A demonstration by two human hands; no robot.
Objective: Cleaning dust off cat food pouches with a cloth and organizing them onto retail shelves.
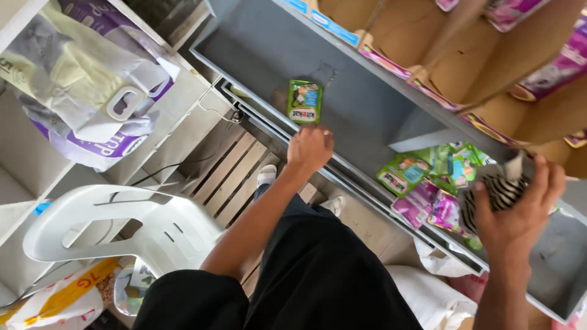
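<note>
- Reaching left hand [310, 148], fingers curled, just near a green pouch [304, 101] on the grey shelf [361, 116].
- Right hand [516, 205] grips a striped pouch [498, 194]; pile of pouches [428, 183] left of it, white chair [122, 229] near left.

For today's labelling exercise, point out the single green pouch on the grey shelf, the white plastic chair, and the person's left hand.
green pouch [304, 101], head view, middle of its front face.
white plastic chair [177, 235], head view, on the seat.
left hand [310, 148], head view, back of the hand.
</note>
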